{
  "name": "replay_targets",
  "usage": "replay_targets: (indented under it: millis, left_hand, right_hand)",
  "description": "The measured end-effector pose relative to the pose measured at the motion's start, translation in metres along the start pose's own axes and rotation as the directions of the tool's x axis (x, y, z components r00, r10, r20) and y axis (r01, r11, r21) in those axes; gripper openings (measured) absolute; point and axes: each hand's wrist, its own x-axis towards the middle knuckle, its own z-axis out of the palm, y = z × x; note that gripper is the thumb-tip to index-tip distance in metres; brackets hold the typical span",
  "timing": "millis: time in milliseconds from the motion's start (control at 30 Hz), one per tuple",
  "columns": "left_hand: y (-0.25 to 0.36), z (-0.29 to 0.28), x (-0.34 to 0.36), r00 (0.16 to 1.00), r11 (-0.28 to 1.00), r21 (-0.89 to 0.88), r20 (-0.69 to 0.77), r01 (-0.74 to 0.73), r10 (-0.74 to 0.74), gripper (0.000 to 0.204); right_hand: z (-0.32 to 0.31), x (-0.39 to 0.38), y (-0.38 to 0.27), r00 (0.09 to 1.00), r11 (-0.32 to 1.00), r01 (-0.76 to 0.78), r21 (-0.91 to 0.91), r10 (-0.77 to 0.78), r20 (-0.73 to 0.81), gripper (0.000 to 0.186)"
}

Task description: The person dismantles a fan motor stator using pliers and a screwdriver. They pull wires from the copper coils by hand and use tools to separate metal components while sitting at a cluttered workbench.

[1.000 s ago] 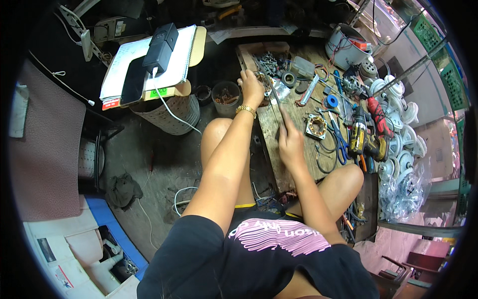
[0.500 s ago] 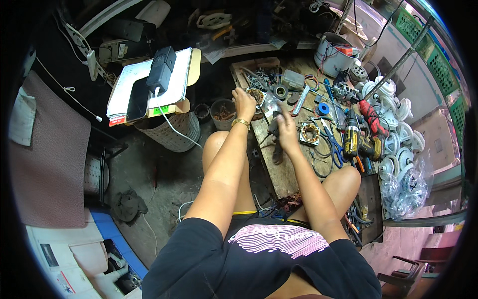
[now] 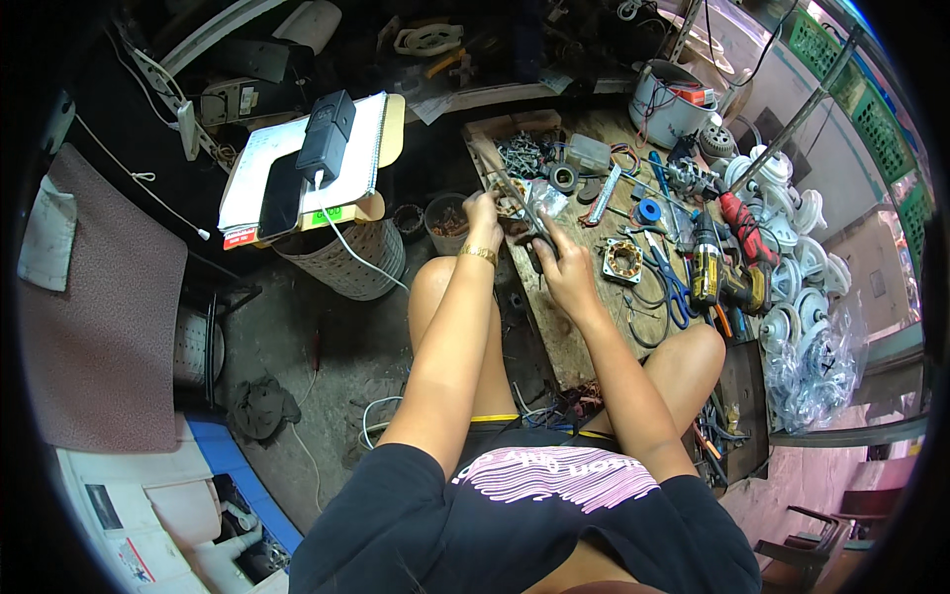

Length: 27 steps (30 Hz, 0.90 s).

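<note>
My left hand (image 3: 483, 220), with a gold bracelet at the wrist, is closed at the near edge of a motor stator (image 3: 511, 196) with copper windings; its fingertips are partly hidden. In my right hand (image 3: 566, 267) is a long, thin, dark metal tool (image 3: 524, 208). The tool slants up and left across the stator; its exact kind cannot be made out. A second square stator (image 3: 622, 260) lies on the wooden bench to the right of my right hand.
On the wooden bench (image 3: 569, 337) lie blue-handled scissors (image 3: 674, 294), a yellow-black drill (image 3: 707, 267), a red power tool (image 3: 742, 228), tape rolls and screws. White plastic pulleys (image 3: 792, 277) crowd the right side. A bucket (image 3: 447, 220) stands left of the bench; a perforated basket (image 3: 361, 267) holds notebooks.
My right hand has shifted up and its fingers have closed more around the tool. The tool now lies slanted over the stator. My left hand has dropped slightly, still at the stator.
</note>
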Motion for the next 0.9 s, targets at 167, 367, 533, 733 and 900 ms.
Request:
replay_targets:
  millis: [167, 367, 533, 733, 900]
  left_hand:
    - [-0.011, 0.020, -0.035, 0.904, 0.864, -0.268, 0.133, 0.426, -0.405, 0.044]
    - [-0.006, 0.043, -0.076, 0.959, 0.981, 0.121, -0.222, -0.154, 0.178, 0.019]
    - [0.009, 0.035, -0.088, 0.919, 0.922, 0.168, -0.129, -0.349, 0.372, 0.020]
    - [0.045, 0.053, -0.137, 0.786, 0.858, -0.252, 0.568, 0.449, -0.244, 0.043]
    - [0.050, 0.041, -0.168, 0.696, 0.740, -0.280, 0.635, 0.612, -0.336, 0.048]
  right_hand:
    - [-0.017, -0.039, 0.029, 0.982, 0.980, -0.187, 0.067, 0.186, 0.030, 0.034]
    - [-0.020, -0.063, 0.012, 0.939, 0.849, -0.267, 0.456, 0.336, -0.075, 0.035]
    - [-0.038, -0.075, -0.047, 0.928, 0.794, -0.323, 0.515, 0.372, 0.007, 0.034]
    - [-0.081, -0.089, -0.030, 0.973, 0.938, -0.176, 0.299, 0.211, -0.089, 0.033]
    - [-0.096, -0.100, -0.032, 0.940, 0.672, -0.252, 0.696, 0.342, 0.010, 0.036]
